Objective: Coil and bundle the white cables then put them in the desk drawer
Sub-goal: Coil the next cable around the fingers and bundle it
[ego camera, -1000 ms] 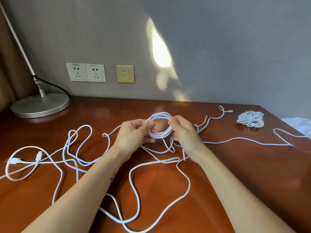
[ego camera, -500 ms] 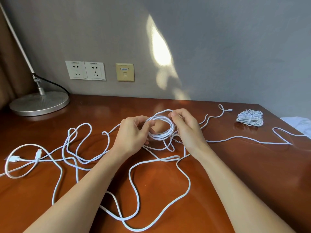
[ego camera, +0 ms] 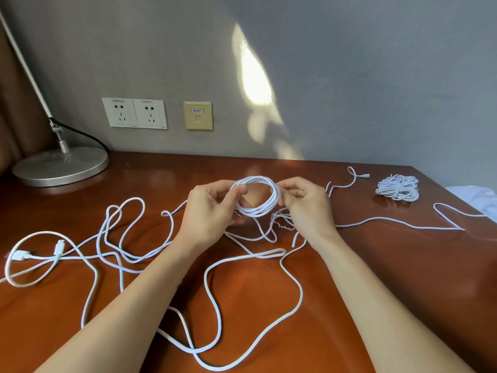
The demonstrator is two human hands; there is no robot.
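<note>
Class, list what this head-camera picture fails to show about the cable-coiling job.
Desk drawer: nowhere in the head view.
Lamp: top cut off at the left edge.
Yellow wall plate: label too small to read.
Loose cable: runs off the right edge, end unseen.
Right hand on the coil: contact hidden by its curled fingers.

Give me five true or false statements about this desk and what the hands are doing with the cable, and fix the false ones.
1. The left hand and right hand hold a coil of white cable above the desk. True.
2. The cable bundle lies far left. False: it lies far right.
3. A round lamp base stands back left. True.
4. A cable is plugged into the wall sockets. False: both are free.
5. All the cable is coiled. False: loose cable loops across the desk.
</note>
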